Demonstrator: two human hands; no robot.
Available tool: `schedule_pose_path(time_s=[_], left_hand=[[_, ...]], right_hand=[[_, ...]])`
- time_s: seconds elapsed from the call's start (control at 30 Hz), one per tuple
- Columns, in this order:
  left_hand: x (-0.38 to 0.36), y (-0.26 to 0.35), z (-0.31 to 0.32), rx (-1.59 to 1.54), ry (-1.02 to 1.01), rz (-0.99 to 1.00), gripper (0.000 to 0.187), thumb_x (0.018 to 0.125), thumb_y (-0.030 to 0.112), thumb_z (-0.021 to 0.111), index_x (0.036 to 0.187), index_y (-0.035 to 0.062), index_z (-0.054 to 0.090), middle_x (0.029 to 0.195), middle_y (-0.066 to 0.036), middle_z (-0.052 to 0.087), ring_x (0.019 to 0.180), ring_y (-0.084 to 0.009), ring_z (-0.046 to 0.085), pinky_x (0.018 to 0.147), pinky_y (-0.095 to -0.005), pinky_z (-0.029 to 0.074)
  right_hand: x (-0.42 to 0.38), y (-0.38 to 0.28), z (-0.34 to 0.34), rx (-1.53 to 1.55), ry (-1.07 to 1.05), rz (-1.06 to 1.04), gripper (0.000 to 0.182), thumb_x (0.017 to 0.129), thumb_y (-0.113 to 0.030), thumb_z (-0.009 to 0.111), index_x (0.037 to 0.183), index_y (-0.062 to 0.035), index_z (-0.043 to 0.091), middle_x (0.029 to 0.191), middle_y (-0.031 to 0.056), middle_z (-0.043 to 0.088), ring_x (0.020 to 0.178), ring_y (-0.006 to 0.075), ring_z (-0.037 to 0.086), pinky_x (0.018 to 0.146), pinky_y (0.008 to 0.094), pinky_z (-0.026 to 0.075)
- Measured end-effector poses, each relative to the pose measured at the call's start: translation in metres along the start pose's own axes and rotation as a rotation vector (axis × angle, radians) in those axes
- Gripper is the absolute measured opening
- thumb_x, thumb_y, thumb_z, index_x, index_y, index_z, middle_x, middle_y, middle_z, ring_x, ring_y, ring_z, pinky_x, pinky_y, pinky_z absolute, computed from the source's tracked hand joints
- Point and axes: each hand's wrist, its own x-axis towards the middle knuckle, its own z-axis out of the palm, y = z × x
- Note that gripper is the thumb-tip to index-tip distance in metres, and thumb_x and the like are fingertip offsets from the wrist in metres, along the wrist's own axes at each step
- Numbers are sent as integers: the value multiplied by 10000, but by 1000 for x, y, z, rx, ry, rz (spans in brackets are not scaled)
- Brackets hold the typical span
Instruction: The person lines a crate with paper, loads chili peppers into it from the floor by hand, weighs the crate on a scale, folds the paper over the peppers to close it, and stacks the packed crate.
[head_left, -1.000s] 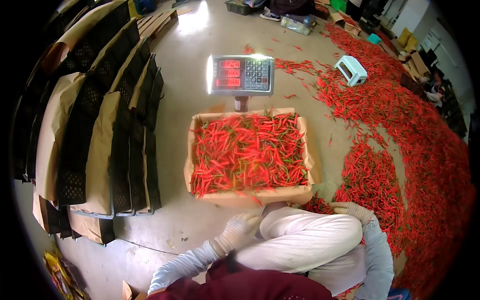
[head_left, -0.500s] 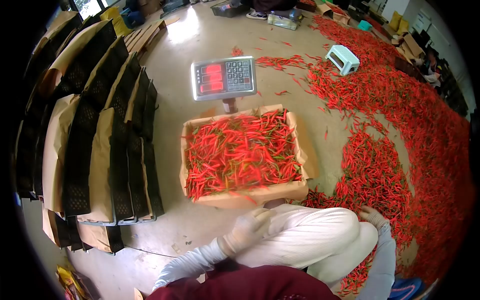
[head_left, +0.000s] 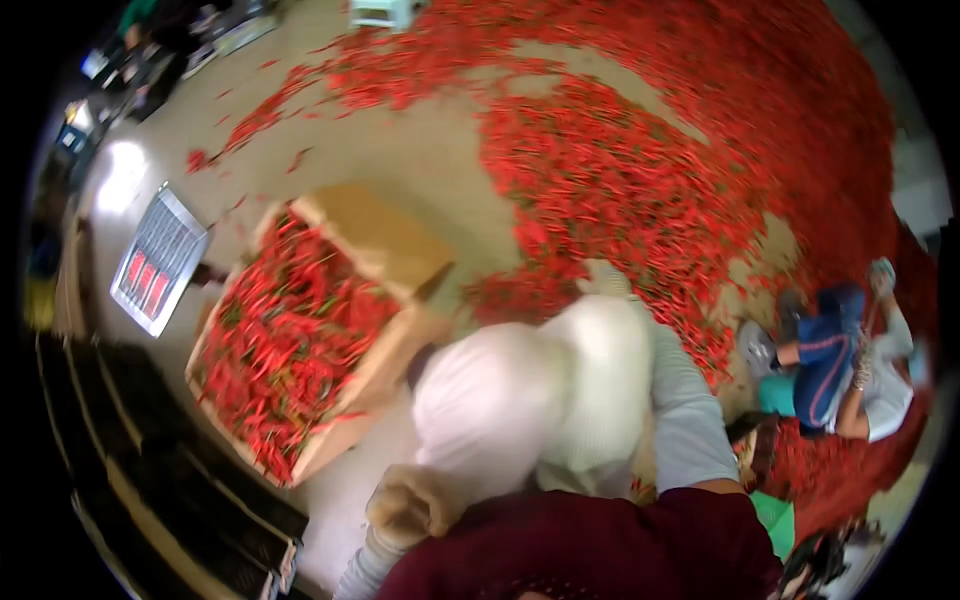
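Note:
My left hand [head_left: 408, 503], in a pale glove, is curled closed beside my left knee, and nothing shows in it. My right hand [head_left: 606, 279], also gloved, reaches past my other knee to the near edge of a heap of red chillies [head_left: 620, 190]. Blur and the knee hide its fingers. To the left of my knees stands a paper-lined crate [head_left: 345, 440], filled with red chillies [head_left: 290, 340] with some green stems. Behind the crate a scale display [head_left: 160, 260] shows lit red digits.
Black crates [head_left: 150, 470] are stacked at the lower left. A person [head_left: 870, 370] sits among chillies on the right. A white stool [head_left: 382, 12] stands at the top, and another person [head_left: 150, 50] is at the upper left. Loose chillies lie on the floor.
My view has swung to the right, so the crate and scale now appear further left and tilted. The seated person has come into view. My right hand stays by the heap; my left is beside my knee.

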Motion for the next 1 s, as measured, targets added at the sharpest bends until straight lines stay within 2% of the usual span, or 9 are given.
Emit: schedule_pose_path(time_s=[0.23, 0.47, 0.57, 0.6, 0.67, 0.73, 0.87, 0.9, 1.0], left_hand=[[-4, 25, 14, 164, 141, -45, 292, 934, 320, 493, 1026, 65, 602, 619, -113, 546, 443, -197, 486, 397, -323, 390], [26, 9, 42, 241, 321, -6, 329, 926, 295, 559, 1184, 105, 631, 533, -31, 468, 421, -133, 391, 368, -259, 328], [14, 3, 52, 298, 416, 38, 308, 929, 292, 559, 1158, 100, 634, 528, -27, 462, 427, -120, 385, 377, -247, 329], [8, 0, 53, 302, 498, 84, 291, 926, 290, 563, 1119, 82, 631, 547, -30, 473, 431, -127, 387, 383, -248, 338], [-10, -2, 51, 309, 588, 136, 279, 923, 288, 568, 1079, 64, 627, 566, -33, 483, 436, -135, 389, 389, -249, 348], [-26, -1, 40, 201, 407, 225, 296, 972, 236, 455, 1158, 23, 539, 541, -77, 425, 381, -161, 385, 368, -322, 363], [-36, -2, 52, 246, 460, 311, 301, 977, 282, 470, 1143, 49, 564, 543, -65, 425, 378, -155, 354, 365, -310, 322], [-33, -2, 51, 209, 355, 372, 285, 1006, 202, 411, 1154, -22, 505, 621, -42, 369, 424, -124, 371, 376, -260, 367], [-43, -1, 51, 124, 529, 456, 289, 989, 243, 455, 1117, -7, 525, 569, -55, 401, 376, -122, 344, 342, -266, 312]], right_hand=[[-4, -46, 34, 67, 146, 121, 623, 864, -450, 575, 1363, -121, 401, 1324, 210, 479, 1051, 397, 580, 860, 496, 485], [94, -68, 28, -204, 49, 215, 751, 866, -467, 584, 1498, -310, 212, 1518, 164, 237, 1119, 376, 535, 899, 480, 483], [119, -38, 58, -131, -96, 56, 536, 910, -211, 527, 1406, -375, 403, 1478, 193, 302, 1121, 410, 537, 901, 490, 493], [121, -32, 52, -57, -66, 33, 442, 905, -128, 465, 1317, -281, 518, 1423, 227, 361, 1107, 434, 547, 908, 489, 490], [115, -12, 47, 147, 45, 45, 343, 862, -96, 495, 1190, -159, 574, 1324, 249, 446, 1083, 432, 551, 939, 484, 455], [113, 8, 32, 253, 157, 71, 350, 809, -62, 550, 1150, -124, 600, 1200, 252, 515, 989, 409, 568, 899, 462, 462], [82, 51, -21, 1081, 74, 157, 355, 797, -64, 604, 1144, -133, 635, 1058, 79, 603, 938, 220, 581, 830, 365, 470], [76, 53, -30, 1195, 225, -9, 395, 797, -56, 624, 1185, -126, 630, 1057, 42, 608, 929, 167, 566, 824, 328, 462], [58, 60, -67, 1257, 173, 33, 406, 810, -82, 635, 1214, -119, 617, 1162, 88, 608, 975, 218, 600, 823, 350, 494]])
